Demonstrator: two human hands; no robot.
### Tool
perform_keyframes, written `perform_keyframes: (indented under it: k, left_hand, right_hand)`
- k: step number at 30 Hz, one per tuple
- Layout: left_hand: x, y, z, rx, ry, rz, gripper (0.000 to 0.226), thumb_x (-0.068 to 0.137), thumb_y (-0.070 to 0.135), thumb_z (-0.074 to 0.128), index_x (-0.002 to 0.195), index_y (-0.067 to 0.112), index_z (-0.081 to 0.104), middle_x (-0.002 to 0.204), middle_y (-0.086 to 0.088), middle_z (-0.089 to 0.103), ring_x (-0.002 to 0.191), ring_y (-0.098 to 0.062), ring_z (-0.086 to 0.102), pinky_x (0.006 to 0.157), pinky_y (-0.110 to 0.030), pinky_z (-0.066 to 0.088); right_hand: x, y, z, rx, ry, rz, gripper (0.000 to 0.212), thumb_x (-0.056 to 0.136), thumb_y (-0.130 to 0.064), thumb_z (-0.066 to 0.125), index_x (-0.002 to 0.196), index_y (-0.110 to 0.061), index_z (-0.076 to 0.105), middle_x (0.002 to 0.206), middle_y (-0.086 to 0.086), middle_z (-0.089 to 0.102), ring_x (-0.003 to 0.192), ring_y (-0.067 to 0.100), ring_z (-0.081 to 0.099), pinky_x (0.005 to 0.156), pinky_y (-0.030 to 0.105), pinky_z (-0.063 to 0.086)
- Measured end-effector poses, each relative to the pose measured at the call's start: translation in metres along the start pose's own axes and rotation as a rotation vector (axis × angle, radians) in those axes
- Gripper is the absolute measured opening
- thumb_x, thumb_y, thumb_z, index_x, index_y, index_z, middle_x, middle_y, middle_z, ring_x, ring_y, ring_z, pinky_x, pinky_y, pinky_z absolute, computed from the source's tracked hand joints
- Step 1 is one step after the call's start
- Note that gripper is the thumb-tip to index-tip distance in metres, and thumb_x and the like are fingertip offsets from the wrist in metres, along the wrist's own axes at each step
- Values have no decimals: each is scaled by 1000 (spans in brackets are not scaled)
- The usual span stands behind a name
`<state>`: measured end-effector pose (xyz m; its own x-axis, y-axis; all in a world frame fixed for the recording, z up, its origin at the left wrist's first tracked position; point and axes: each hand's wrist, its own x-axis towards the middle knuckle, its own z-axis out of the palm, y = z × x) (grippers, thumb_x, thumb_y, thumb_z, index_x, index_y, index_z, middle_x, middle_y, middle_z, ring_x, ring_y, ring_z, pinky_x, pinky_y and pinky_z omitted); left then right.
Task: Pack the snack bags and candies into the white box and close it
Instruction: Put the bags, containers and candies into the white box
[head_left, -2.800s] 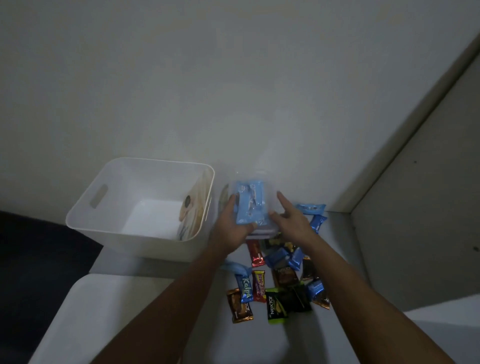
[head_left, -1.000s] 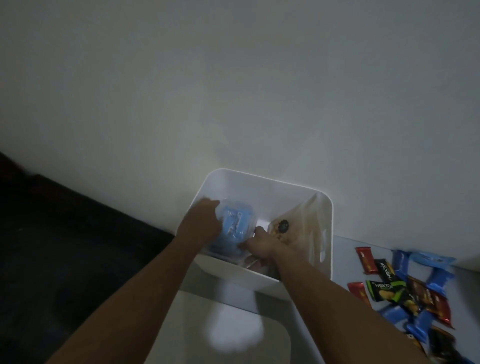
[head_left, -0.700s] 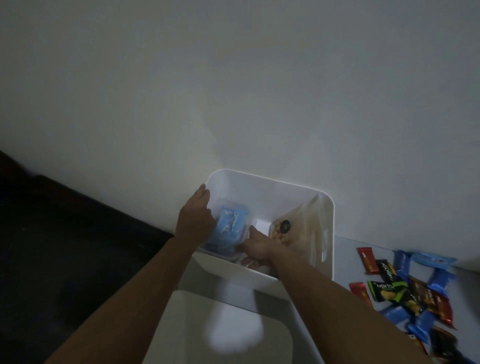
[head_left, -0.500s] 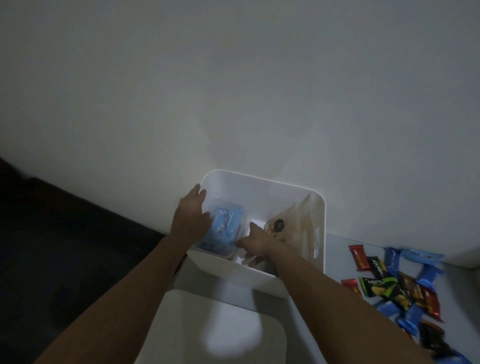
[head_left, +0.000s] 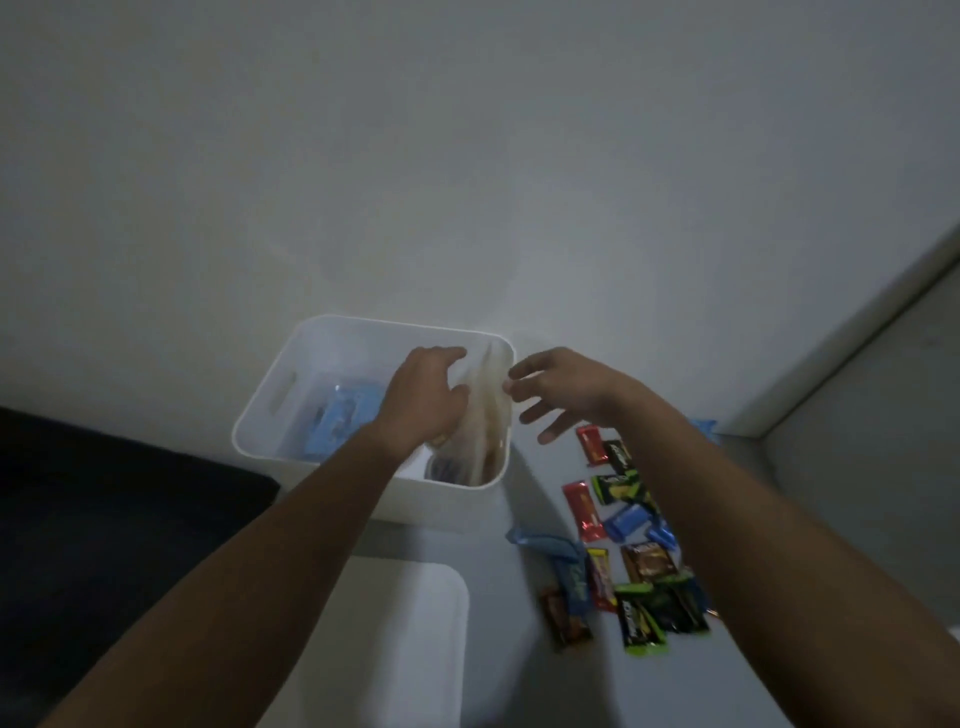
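The white box (head_left: 270, 400) stands open on the white surface against the wall. A blue snack pack (head_left: 340, 421) lies inside it on the left. A clear snack bag (head_left: 491, 410) leans upright against the box's right wall. My left hand (head_left: 423, 397) is over the box with thumb and fingers closed on that bag's left side. My right hand (head_left: 563, 389) hovers just outside the right rim, fingers spread, thumb tip close to the bag's top edge. Several wrapped candies (head_left: 631, 551) lie scattered to the right of the box.
The white lid (head_left: 410, 639) lies flat in front of the box, under my left forearm. A dark surface (head_left: 104, 519) drops off at the left. A wall corner and ledge (head_left: 831, 343) close off the right side.
The blue pack has been let go and rests in the box. My left hand shifted right onto the clear bag. My right hand came out of the box and opened.
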<state>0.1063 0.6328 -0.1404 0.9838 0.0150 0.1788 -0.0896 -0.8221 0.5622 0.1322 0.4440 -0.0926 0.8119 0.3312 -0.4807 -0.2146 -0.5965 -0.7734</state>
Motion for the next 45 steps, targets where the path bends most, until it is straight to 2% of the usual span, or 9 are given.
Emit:
perform_keyframes:
  k: [7,11,15,19,22,27,35,41,45]
  left_hand:
    - [-37,87,58,-36,-39,143,47,86,22,64,132,14,55,131,-7,58,125,-24,48,105,-33,36]
    - [-71,116,102,-81,-148,196,46,84,22,66,128,12,58,127,-8,61,120,-23,49,100,-32,40]
    - [-100,113,153,30,-375,123,79,77,48,69,143,17,39,147,-8,42,132,-25,38,107,-45,38]
    - [-135,85,199,182,-330,131,107,57,81,51,139,12,47,144,-23,43,129,-44,43,96,-64,41]
    - [-157,60,224,279,-383,20,122,46,94,42,146,24,36,155,-23,19,140,-49,19,102,-67,26]
    - [-181,42,250,255,-408,-29,118,54,91,49,152,35,13,159,-17,-6,145,-43,-5,107,-70,13]
    - [-191,39,275,272,-269,61,93,65,82,50,145,36,35,157,-16,19,143,-42,13,106,-67,15]
    - [-195,33,284,234,-123,113,63,76,62,54,127,26,60,142,-15,40,131,-42,32,104,-59,33]
    - [-198,31,288,242,-25,164,49,78,44,57,124,26,55,133,-15,42,121,-39,37,94,-54,43]
  right_hand:
    - [-54,76,-59,1,82,76,48,90,-27,65,133,-8,51,115,11,63,96,26,67,76,44,60]
    - [-75,139,-66,-135,154,104,47,89,-25,67,129,-7,53,108,10,62,90,25,65,65,35,57]
    - [-82,204,-57,-319,196,114,37,80,-30,74,111,-16,60,108,1,61,101,22,61,79,33,51]
    - [-89,263,-35,-408,189,117,72,72,-40,79,133,-22,44,128,5,54,112,23,53,90,35,47]
    - [-89,304,-18,-609,187,135,107,60,-67,74,147,-35,21,153,9,23,140,33,21,107,57,33]
    - [-87,343,0,-729,164,135,122,55,-83,64,148,-46,-5,159,10,-16,143,46,-14,107,71,9]
    - [-84,375,14,-816,318,-36,93,67,-89,36,146,-42,26,160,15,10,142,44,19,108,65,19]
    - [-87,381,20,-795,430,-86,73,79,-71,54,138,-29,41,150,11,33,124,33,41,94,50,42]
    - [-87,382,26,-669,478,-148,57,81,-43,69,130,-22,49,145,11,39,116,29,49,93,41,48]
